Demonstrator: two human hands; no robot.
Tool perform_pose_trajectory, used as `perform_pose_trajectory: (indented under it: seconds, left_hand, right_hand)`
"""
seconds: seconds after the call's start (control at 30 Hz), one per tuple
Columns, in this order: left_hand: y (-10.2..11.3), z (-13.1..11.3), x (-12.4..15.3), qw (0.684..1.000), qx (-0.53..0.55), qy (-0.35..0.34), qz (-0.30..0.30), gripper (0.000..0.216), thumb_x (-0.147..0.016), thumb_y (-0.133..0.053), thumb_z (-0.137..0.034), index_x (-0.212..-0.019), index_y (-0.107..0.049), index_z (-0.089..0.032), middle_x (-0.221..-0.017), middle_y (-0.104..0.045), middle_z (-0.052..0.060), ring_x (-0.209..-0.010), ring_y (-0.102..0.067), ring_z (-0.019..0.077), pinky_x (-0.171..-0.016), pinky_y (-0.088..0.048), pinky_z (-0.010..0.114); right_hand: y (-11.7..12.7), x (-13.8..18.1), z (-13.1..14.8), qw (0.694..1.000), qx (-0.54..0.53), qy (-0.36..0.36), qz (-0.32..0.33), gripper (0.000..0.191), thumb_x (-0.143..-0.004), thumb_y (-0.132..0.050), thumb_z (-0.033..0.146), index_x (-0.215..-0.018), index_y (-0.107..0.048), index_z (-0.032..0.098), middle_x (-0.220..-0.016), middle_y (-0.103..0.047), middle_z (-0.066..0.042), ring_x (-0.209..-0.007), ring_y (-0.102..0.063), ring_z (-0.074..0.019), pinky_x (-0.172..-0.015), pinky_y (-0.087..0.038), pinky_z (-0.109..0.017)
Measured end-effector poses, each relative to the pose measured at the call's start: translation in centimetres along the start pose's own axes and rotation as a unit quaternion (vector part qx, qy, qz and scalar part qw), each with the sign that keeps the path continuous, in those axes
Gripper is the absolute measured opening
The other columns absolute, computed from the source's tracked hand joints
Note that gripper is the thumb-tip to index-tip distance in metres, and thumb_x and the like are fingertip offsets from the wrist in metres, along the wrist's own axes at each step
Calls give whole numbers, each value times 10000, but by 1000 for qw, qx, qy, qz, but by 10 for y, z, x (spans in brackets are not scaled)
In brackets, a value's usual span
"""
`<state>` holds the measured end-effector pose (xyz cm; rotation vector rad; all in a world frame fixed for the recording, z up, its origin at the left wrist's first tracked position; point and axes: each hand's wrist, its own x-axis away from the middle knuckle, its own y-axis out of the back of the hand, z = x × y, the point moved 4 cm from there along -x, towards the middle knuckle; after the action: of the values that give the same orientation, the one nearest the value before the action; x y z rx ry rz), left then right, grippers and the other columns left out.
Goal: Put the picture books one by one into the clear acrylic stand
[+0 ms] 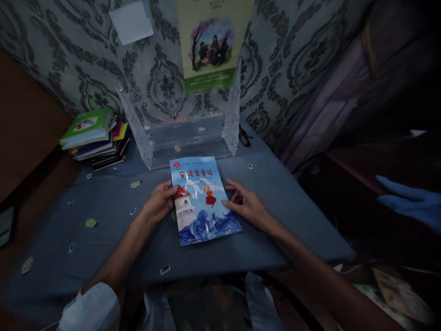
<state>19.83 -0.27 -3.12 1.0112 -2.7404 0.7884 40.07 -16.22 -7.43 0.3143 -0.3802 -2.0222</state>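
A blue children's book (pixel 198 202) with red Chinese characters, a white tower, a small figure in red and painted waves on its cover is in front of me, its cover facing up. My left hand (pixel 161 200) grips its left edge, thumb on the cover and fingers underneath. At the right edge, my right hand (pixel 246 202) has its thumb tip touching the book, while its fingers are apart and reach beside the edge. Behind the book stands a clear plastic rack (pixel 186 142) with upright side panels.
A stack of books (pixel 93 135) lies at the back left of the blue tablecloth (pixel 275 220). A green-yellow booklet (pixel 213 50) and a white card (pixel 132 22) are against the patterned wall. Dark glasses (pixel 245 138) lie right of the rack. A blue object (pixel 409 197) juts in at right.
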Motion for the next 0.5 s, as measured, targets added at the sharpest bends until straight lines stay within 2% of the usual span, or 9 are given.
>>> perform_pose_trajectory:
  seconds: [0.07, 0.13, 0.2, 0.23, 0.3, 0.37, 0.43, 0.5]
  left_hand:
    - [-8, -10, 4, 999, -5, -24, 24, 350, -749, -834, -187, -1059, -694, -105, -972, -779, 101, -797, -753, 188, -761, -617, 270]
    - [-14, -20, 7, 998, -20, -46, 43, 382, -738, -857, -236, -1060, -694, -110, -977, -780, 96, -821, -757, 197, -771, -614, 270]
    - [-20, -31, 8, 995, -47, -66, 62, 427, -738, -864, -285, -1089, -689, -116, -980, -781, 95, -831, -759, 207, -768, -613, 275]
    - [-22, -37, 8, 992, -65, -82, 69, 446, -744, -862, -306, -1110, -685, -123, -984, -780, 93, -836, -759, 210, -768, -612, 278]
    - [-26, -55, 8, 982, -106, -132, 80, 460, -763, -848, -344, -1140, -680, -142, -998, -778, 87, -853, -759, 215, -788, -611, 295]
    - [-30, -77, 12, 963, -154, -205, 86, 435, -789, -825, -375, -1143, -686, -163, -1023, -773, 78, -898, -754, 222, -841, -604, 325]
    - [-32, -99, 20, 928, -222, -286, 89, 376, -824, -792, -399, -1117, -706, -179, -1048, -768, 74, -966, -741, 233, -904, -585, 352]
    - [-34, -110, 28, 876, -327, -335, 115, 332, -852, -761, -414, -1090, -727, -186, -1106, -756, 89, -1063, -714, 262, -974, -552, 391]
  right_hand:
    - [0, -2, 2, 996, -80, -32, 27, 679, -741, -774, 386, -1370, -584, 217, -1059, -724, -72, -549, -537, -107, -512, -496, -279]
    - [-2, -3, 10, 982, -150, -65, 89, 610, -748, -775, 459, -1274, -632, 186, -894, -717, -34, -472, -479, -72, -430, -412, -225]
    - [-1, -4, 22, 968, -195, -83, 133, 536, -745, -780, 516, -1136, -668, 167, -725, -667, 10, -425, -458, -62, -382, -343, -199]
    - [2, -7, 29, 966, -206, -76, 135, 502, -740, -787, 529, -1069, -672, 167, -676, -643, 21, -427, -481, -70, -380, -343, -196]
    - [11, -13, 47, 971, -210, -28, 114, 451, -744, -794, 537, -984, -655, 182, -663, -637, 18, -500, -580, -109, -429, -422, -210]
    - [21, -21, 66, 977, -190, 53, 77, 396, -798, -756, 532, -982, -637, 203, -757, -682, -14, -637, -669, -155, -561, -536, -261]
    - [31, -26, 83, 979, -146, 138, 21, 312, -887, -667, 509, -1014, -633, 226, -897, -716, -46, -788, -705, -190, -725, -589, -333]
    - [36, -28, 91, 972, -78, 221, -33, 243, -947, -589, 454, -1055, -641, 243, -1047, -719, -72, -970, -697, -227, -872, -577, -401]
